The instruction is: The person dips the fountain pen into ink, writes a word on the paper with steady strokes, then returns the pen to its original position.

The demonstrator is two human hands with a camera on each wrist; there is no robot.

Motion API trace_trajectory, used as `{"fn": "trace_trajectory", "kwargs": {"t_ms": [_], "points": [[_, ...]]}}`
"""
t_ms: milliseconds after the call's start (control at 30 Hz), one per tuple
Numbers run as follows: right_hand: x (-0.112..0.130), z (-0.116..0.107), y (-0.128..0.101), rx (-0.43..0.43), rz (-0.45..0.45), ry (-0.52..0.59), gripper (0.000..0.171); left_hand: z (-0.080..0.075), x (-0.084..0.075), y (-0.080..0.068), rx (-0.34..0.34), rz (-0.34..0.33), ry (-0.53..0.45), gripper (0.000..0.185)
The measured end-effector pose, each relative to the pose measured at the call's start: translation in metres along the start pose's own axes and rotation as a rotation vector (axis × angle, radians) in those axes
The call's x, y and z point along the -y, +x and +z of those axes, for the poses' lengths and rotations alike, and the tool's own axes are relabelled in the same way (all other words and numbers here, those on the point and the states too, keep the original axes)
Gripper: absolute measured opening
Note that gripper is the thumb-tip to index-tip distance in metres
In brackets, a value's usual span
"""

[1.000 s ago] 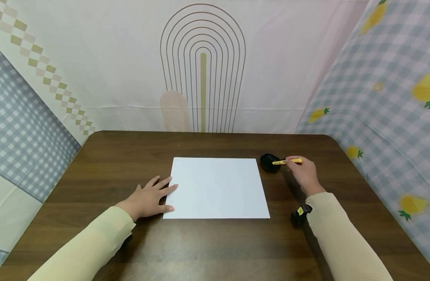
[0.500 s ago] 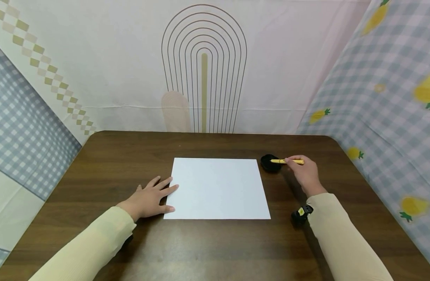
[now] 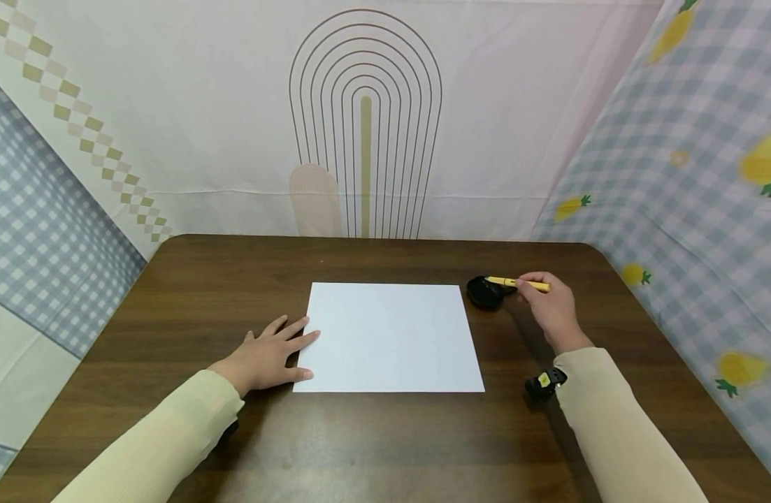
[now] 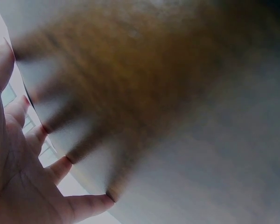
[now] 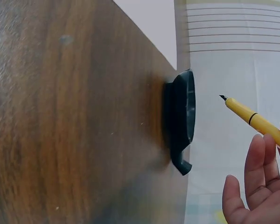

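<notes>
My left hand (image 3: 265, 358) lies with spread fingers across the left edge of a blank white sheet of paper (image 3: 391, 339). In the left wrist view its fingertips (image 4: 111, 197) press the surface, the thumb standing apart. A yellow pen (image 3: 509, 282) with a dark pointed nib is pinched in my right hand (image 3: 547, 304). Beyond the sheet's upper right corner sits a small black dish (image 3: 484, 293) with a short handle. Seen from the right wrist, the nib hangs in the air over the dish (image 5: 182, 112), apart from it.
Everything stands on a dark brown wooden table (image 3: 385, 447) with rounded far corners. A white patterned cloth (image 3: 498, 105) hangs behind it. Blue checked cloth with yellow fruit (image 3: 687, 209) closes off the right side, and more checked cloth (image 3: 52, 223) hangs on the left.
My right hand has risen slightly and shifted right, lifting the yellow pen's tip away from the inside of the black dish. My left hand and the paper stay where they were.
</notes>
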State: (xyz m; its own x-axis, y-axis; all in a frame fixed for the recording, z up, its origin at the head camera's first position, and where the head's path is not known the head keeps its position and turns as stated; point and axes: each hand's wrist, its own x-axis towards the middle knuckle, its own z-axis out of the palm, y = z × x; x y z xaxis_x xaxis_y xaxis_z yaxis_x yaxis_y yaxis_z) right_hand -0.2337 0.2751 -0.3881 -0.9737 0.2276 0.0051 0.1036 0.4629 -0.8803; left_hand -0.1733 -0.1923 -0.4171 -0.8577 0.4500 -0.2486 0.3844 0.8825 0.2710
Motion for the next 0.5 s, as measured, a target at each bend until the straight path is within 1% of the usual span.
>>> {"fn": "trace_trajectory", "kwargs": {"t_ms": [500], "points": [[0.015, 0.01, -0.004, 0.013, -0.03, 0.026, 0.036, 0.001, 0.001, 0.001, 0.01, -0.01, 0.004, 0.075]]}}
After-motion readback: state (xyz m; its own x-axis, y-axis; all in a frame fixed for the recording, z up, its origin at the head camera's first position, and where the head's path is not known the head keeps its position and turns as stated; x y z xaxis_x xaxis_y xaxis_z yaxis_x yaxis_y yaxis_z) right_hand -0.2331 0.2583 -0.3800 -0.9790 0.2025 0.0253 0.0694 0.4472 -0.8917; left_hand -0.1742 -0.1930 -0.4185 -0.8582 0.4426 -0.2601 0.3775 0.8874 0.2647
